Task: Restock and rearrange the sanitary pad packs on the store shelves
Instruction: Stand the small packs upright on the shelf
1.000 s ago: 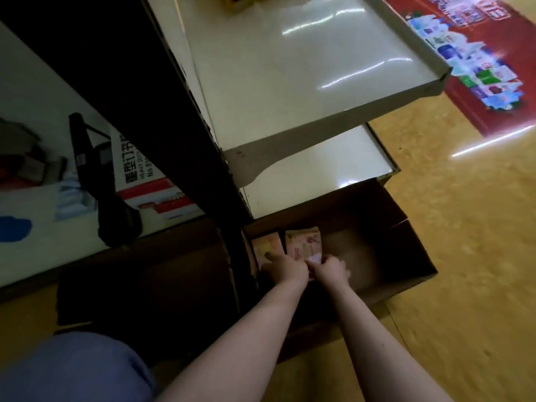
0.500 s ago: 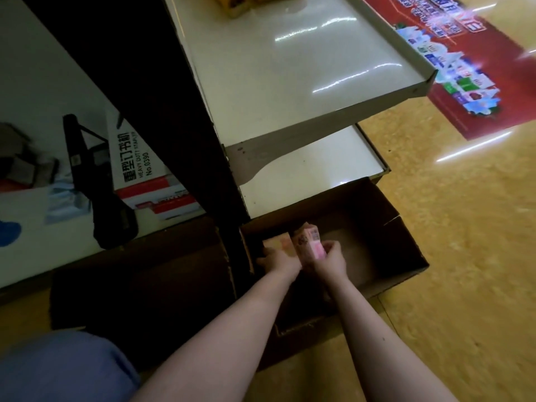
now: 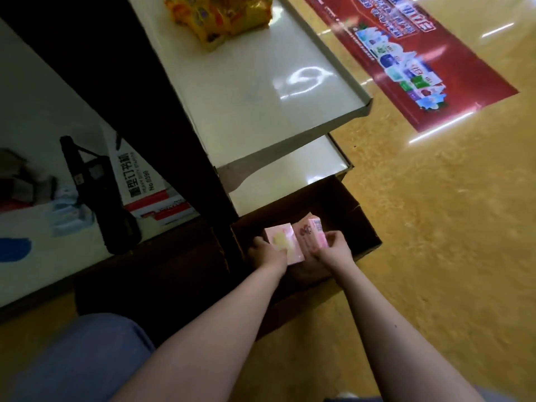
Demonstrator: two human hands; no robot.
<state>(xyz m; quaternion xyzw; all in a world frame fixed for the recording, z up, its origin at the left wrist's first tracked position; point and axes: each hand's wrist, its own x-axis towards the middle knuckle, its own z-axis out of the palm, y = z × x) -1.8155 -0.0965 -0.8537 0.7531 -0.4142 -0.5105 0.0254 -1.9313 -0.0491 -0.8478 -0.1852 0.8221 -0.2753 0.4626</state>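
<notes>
We're gripping a pack [image 3: 282, 241] w/ L hand [image 3: 265, 251] | R hand [image 3: 330, 248] fingers curling round 2nd pack [image 3: 312, 234] | both now lifting out of box [image 3: 361, 227], flat 1 s ago | shelf [image 3: 290, 175] coming next, we reckon.

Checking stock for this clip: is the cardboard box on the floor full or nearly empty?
Nearly empty: the cardboard box shows bare brown bottom beside two pink packs, gripped by the left hand and right hand.

Left pack [image 3: 282, 242] beside right pack [image 3: 312, 235], over the carton [image 3: 361, 227] — lower shelf [image 3: 290, 175] just behind.
</notes>
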